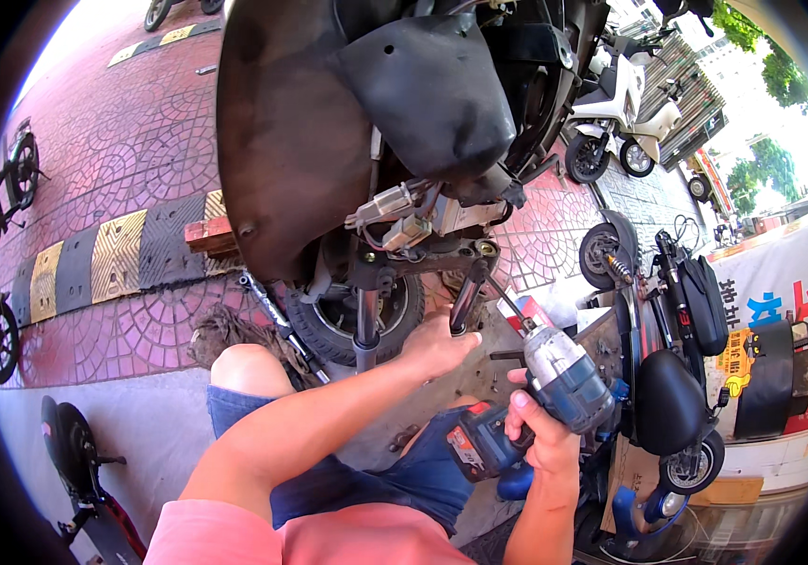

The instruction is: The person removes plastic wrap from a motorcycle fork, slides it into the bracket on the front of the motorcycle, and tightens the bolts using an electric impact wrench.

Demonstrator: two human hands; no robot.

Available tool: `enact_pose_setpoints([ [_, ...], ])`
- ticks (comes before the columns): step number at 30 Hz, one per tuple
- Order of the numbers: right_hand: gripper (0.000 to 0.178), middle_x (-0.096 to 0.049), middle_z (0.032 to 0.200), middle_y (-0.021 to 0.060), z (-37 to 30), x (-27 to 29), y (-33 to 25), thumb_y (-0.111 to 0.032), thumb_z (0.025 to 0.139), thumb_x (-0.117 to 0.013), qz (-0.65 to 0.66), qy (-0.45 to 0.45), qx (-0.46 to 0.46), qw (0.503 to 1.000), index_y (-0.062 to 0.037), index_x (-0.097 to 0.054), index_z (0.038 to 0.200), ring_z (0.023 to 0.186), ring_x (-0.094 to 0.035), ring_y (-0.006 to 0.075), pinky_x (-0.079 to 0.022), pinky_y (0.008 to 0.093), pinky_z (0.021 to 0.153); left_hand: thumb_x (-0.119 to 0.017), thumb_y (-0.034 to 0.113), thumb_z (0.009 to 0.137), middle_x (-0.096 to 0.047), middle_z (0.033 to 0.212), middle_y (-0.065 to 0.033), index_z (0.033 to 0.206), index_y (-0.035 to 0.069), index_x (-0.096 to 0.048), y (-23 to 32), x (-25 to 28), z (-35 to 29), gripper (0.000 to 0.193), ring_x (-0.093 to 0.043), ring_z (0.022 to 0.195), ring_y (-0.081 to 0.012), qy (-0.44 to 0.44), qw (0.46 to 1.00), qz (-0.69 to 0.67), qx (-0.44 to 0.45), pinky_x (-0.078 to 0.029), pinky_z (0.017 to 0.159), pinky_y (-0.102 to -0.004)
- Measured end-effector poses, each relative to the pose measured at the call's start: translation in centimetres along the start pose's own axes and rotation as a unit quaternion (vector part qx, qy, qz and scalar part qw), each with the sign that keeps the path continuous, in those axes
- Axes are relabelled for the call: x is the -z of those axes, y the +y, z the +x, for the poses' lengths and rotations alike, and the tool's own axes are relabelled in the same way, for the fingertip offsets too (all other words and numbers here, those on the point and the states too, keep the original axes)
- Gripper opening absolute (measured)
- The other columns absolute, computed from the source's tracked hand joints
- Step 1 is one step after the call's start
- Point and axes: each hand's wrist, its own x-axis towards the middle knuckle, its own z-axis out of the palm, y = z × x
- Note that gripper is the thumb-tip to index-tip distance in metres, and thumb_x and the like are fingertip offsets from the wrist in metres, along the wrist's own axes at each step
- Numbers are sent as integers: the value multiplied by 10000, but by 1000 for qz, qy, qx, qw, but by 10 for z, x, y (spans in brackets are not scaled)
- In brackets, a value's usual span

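Note:
In front of me stands a scooter with its black front panel [432, 94] over a bare fork clamp [423, 270]. My left hand [437, 347] is closed round the right fork tube [469, 294], just below the clamp. The left fork tube [367, 315] stands beside it, before a black tyre [411, 315]. My right hand [547, 438] grips a cordless impact driver [569, 372] by its handle. Its long thin bit [508, 301] points up and left, its tip close to the clamp's right end; contact I cannot tell. Loose white connectors [390, 207] hang above the clamp.
A loose fork leg [277, 315] and a crumpled rag [225, 334] lie left of the wheel. Beyond are a reddish block [209, 235] and a black-and-yellow speed bump [121, 254]. Small parts lie near my knees. A dark scooter [672, 395] stands close on the right, white scooters [621, 99] behind.

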Motion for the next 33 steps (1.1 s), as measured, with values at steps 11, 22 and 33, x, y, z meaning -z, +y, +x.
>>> enact_pose_setpoints([
  [11, 247, -728, 838, 40, -25, -13, 8, -65, 850, -869, -217, 3, 216, 952, 18, -722, 1031, 667, -644, 138, -516, 311, 617, -440, 453, 1121, -722, 1101, -108, 949, 40, -693, 59, 19, -57, 514, -656, 965, -200, -58, 918, -386, -72, -537, 841, -384],
  [22, 231, -708, 795, 57, -40, -27, -8, -111, 850, -888, -209, -21, 126, 970, 4, -706, 934, 677, -619, 172, -518, 330, 651, -484, 340, 1130, -715, 1236, -214, 834, 38, -623, 65, 7, -50, 445, -669, 1116, -274, -86, 839, -529, -95, -555, 979, -431],
  [33, 392, -716, 894, 63, -56, -27, -23, -164, 863, -888, -116, -37, -37, 992, 14, -700, 1158, 797, -646, 166, -547, 342, 741, -499, 357, 1126, -714, 1253, -199, 801, 18, -633, 63, 11, -62, 489, -643, 870, -149, -75, 860, -496, -95, -555, 831, -337],
])
